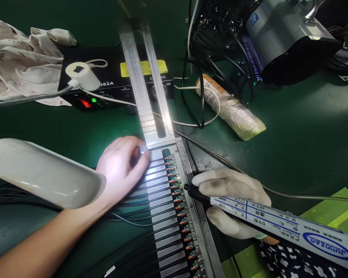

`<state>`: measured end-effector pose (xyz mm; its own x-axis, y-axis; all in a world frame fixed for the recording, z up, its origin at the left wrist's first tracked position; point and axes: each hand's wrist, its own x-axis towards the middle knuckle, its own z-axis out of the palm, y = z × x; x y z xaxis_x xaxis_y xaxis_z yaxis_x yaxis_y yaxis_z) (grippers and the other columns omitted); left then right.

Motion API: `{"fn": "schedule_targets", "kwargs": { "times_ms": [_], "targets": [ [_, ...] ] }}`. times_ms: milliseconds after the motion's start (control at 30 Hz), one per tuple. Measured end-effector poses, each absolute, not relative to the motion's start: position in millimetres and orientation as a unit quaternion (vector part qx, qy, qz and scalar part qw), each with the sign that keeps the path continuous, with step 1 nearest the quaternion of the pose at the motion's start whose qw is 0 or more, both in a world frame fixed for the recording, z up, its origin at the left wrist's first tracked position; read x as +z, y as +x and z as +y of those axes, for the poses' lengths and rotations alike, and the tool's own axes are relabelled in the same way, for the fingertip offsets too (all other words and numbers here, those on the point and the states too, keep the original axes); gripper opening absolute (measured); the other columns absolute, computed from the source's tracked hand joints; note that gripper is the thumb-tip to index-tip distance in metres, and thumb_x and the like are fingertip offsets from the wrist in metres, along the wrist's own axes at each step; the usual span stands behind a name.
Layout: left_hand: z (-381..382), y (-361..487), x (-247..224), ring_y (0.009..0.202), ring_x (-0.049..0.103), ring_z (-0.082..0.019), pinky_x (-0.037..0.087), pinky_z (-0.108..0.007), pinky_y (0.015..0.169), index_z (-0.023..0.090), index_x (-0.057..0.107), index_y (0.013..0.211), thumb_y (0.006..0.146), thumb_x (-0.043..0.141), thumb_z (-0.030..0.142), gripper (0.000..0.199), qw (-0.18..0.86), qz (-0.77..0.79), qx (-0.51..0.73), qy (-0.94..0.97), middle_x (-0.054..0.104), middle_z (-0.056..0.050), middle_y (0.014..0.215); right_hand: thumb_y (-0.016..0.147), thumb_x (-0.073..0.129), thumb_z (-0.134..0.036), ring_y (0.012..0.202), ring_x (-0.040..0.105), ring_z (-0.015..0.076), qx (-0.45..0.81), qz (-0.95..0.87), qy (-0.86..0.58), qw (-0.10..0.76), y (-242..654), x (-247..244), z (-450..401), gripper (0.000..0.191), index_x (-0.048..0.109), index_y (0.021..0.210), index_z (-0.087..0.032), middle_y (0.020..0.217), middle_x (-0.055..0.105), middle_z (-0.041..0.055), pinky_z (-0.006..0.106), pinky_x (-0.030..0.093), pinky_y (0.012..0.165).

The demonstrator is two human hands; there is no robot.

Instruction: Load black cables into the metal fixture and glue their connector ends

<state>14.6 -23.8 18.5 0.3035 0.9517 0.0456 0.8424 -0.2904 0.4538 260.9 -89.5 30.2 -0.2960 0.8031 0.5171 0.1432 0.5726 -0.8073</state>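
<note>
A long metal fixture (188,181) holds a row of black cables (159,168) with small metal connectors (174,180) and coloured wire ends. My bare left hand (121,166) is closed at the fixture's upper left edge. Its thumb and forefinger pinch a small metal tab (144,148) there. In a white glove, smudged at the fingers, my right hand (232,197) grips a UV glue syringe (278,224) with a blue-printed label. The black tip of the syringe points left at one of the upper connectors. A slotted metal cover (133,65) extends away from the fixture's far end.
Behind the cover stands a black dispenser box (118,92) with red and green lights. A white lamp arm (46,170) crosses the left foreground. A wrapped bundle (232,108), a grey machine (290,38), tangled cables and a crumpled cloth (20,61) lie around.
</note>
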Motion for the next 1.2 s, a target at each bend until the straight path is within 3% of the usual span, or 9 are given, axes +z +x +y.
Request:
{"fn": "schedule_targets", "kwargs": {
  "times_ms": [300,500,1200],
  "targets": [
    [-22.9,15.4,18.6,0.071,0.05,-0.02,0.038,-0.032,0.063,0.018,0.054,0.086,0.087,0.046,0.04,0.023,0.176,0.564,0.163,0.79,0.051,-0.003,0.073,0.074,0.062,-0.007,0.084,0.071,0.022,0.278,-0.744,-0.359,0.49,267.7,46.1,-105.7,0.035,0.066,0.108,-0.015,0.1,0.071,0.0098,0.029,0.064,0.07],
    [-23.7,16.0,18.8,0.071,0.049,-0.021,0.038,-0.032,0.062,0.019,0.054,0.084,0.085,0.047,0.04,0.022,0.181,0.576,0.164,0.78,0.05,-0.003,0.072,0.076,0.061,-0.008,0.085,0.071,0.0205,0.309,-0.738,-0.337,0.496,263.1,34.7,-106.7,0.028,0.067,0.103,-0.009,0.099,0.07,0.0138,0.028,0.063,0.07],
    [-24.4,18.2,19.4,0.072,0.049,-0.02,0.038,-0.031,0.059,0.018,0.055,0.084,0.084,0.047,0.041,0.023,0.18,0.583,0.161,0.776,0.051,-0.003,0.073,0.075,0.064,-0.008,0.085,0.07,0.0198,0.344,-0.721,-0.329,0.503,264.1,29.4,-106.8,0.032,0.066,0.108,-0.009,0.101,0.069,0.0134,0.029,0.061,0.073]
  ]
}}
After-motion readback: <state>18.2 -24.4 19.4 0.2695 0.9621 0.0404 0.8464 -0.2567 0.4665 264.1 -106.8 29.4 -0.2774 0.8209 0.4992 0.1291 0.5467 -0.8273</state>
